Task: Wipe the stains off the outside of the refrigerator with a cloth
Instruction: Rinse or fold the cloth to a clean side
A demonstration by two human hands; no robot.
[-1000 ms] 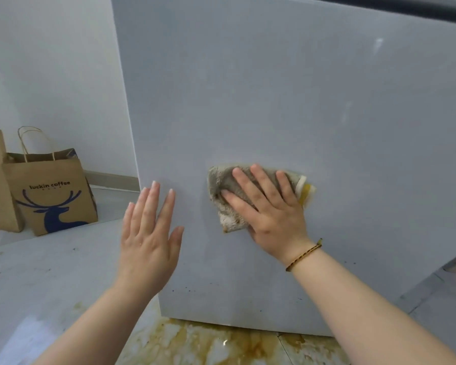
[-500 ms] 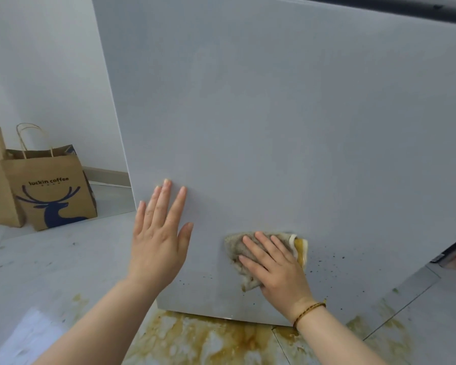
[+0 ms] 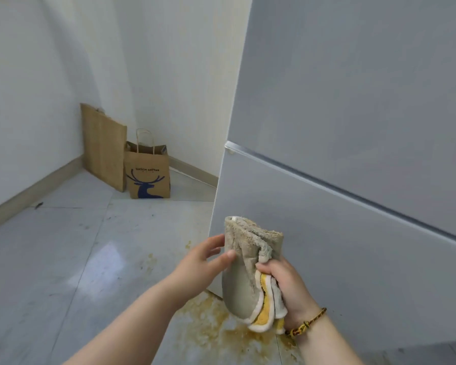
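Note:
The pale grey refrigerator (image 3: 353, 154) fills the right half of the view, a door seam running across it. In front of its lower door I hold a folded grey-beige cloth (image 3: 248, 262) with a yellow and white underside, clear of the fridge surface. My right hand (image 3: 287, 288) grips the cloth's lower right part. My left hand (image 3: 203, 262) touches the cloth's left edge with thumb and fingers.
Yellow-brown stains (image 3: 216, 322) spread over the floor tiles at the fridge's bottom corner. Two brown paper bags, one plain (image 3: 103, 146) and one with a blue deer print (image 3: 148, 172), lean in the far corner against the white walls.
My right hand has lifted the cloth off the lower door and now holds it bunched upright. My left hand left the fridge and came to the cloth. The view has pulled back and upward.

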